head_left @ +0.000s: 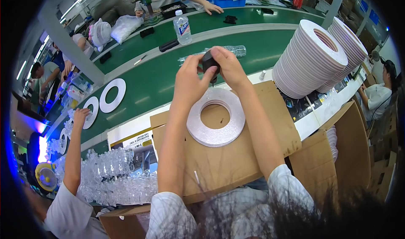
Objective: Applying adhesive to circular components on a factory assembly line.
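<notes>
My left hand [189, 79] and my right hand [231, 67] meet over the middle of the bench, fingers closed together round a small black part [209, 62]. A short narrow end of it points down; my fingers cover much of the rest, so its exact kind cannot be made out. Just below my hands lies a short stack of flat white rings [217, 137] on a brown cardboard sheet [249, 133]. Behind my fingers, partly hidden, clear plastic pieces [236, 50] lie on the green conveyor belt [147, 76].
Tall stacks of white rings [301, 59] stand at the right, by an open carton [352, 154]. Clear plastic parts [114, 175] are piled at the left. A co-worker's hand [81, 116] touches rings on the belt. A water bottle [183, 30] stands farther back.
</notes>
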Demonstrator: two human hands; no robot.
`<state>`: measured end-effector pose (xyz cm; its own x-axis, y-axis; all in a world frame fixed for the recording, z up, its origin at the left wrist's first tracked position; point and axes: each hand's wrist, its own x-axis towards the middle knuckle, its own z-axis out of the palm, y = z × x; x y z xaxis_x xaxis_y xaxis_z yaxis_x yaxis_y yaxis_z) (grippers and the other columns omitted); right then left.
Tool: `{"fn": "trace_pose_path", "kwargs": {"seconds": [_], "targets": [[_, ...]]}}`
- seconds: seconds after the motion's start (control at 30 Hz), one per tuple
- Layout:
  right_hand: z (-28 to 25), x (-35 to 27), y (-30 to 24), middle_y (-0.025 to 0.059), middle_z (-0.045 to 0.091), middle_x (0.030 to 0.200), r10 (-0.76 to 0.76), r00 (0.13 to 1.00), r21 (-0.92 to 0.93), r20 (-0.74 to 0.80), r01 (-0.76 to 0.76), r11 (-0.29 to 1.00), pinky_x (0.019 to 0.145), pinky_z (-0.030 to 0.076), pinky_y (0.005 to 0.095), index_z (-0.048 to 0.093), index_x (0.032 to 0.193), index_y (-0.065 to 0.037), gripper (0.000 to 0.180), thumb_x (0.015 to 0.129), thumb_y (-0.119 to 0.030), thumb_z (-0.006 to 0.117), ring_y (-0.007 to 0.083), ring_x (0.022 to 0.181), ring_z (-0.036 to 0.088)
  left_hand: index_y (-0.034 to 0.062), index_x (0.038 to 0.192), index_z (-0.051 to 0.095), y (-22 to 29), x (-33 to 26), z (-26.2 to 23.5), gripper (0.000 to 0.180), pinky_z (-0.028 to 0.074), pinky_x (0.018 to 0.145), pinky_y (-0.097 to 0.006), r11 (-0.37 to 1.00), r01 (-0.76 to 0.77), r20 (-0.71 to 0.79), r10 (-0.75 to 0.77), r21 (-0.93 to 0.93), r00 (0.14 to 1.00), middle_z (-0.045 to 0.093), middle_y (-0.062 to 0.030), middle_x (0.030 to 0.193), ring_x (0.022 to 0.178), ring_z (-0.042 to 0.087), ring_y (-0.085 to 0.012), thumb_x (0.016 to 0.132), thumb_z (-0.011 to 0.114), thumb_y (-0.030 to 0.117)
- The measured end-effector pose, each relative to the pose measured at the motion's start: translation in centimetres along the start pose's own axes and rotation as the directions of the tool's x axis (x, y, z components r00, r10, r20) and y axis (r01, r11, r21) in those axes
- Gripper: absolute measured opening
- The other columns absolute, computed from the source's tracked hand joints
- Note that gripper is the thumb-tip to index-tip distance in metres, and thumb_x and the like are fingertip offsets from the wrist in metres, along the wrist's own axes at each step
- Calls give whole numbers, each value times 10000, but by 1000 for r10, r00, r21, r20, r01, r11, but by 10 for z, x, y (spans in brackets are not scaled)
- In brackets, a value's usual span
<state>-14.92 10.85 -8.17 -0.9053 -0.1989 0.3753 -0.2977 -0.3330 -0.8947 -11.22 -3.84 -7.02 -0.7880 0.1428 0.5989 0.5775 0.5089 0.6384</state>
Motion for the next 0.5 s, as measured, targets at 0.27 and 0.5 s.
{"fn": "trace_pose_path", "kwargs": {"seconds": [0.27, 0.5], "targets": [[-18, -1, -4, 88, 683, 975, 75, 979, -181, 189, -41, 983, 811, 537, 292, 594, 1091, 22, 340, 821, -88, 769, 129, 894, 643, 27, 1187, 607, -3, 0, 0, 394, 569, 737, -350, 979, 172, 58, -167, -112, 984, 710, -189, 961, 860, 730, -275, 822, 727, 112], [-38, -4, -19, 73, 679, 919, 66, 966, -246, 250, -2, 969, 746, 556, 269, 606, 1046, 11, 295, 809, -50, 771, 116, 826, 646, 41, 1250, 550, 15, -4, 10, 493, 576, 758, -351, 960, 169, 141, -140, -223, 980, 715, -168, 977, 892, 733, -272, 798, 745, 37]]}}
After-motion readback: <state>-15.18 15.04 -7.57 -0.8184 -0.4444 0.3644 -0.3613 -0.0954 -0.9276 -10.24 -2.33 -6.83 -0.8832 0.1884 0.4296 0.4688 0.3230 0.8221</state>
